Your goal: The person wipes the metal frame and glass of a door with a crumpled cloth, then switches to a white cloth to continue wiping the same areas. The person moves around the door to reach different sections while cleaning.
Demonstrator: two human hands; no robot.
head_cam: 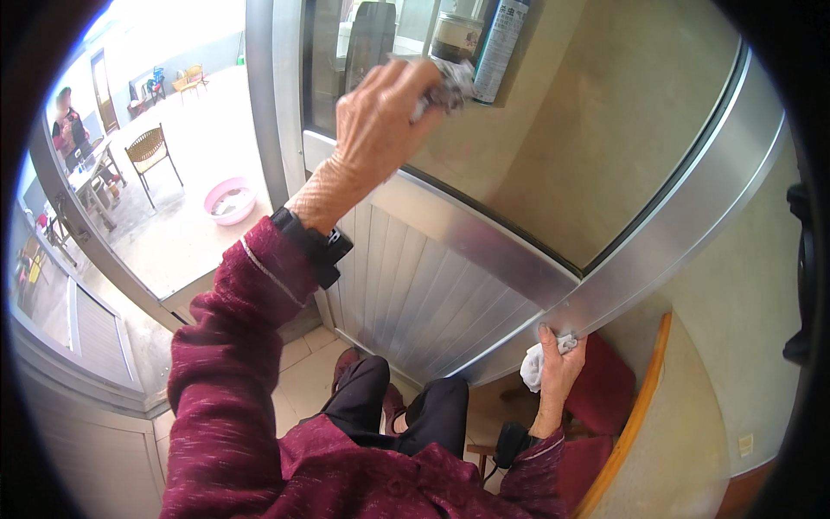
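My left hand is shut on a crumpled grey-and-white wad, either paper or cloth, at the glass pane of an aluminium door. The hand is slightly blurred; whether the wad touches the glass I cannot tell. Lower right, my right hand holds a bunched white cloth. Its thumb lies on the edge of the door frame, near the corner below the glass. Ribbed panelling fills the door's lower half. Past my left hand show an aerosol can bearing writing and a lidded jar.
Red-cushioned seating with a wooden edge is close by my right arm. Through the doorway at left are a pink basin, a woven chair, a table and a person.
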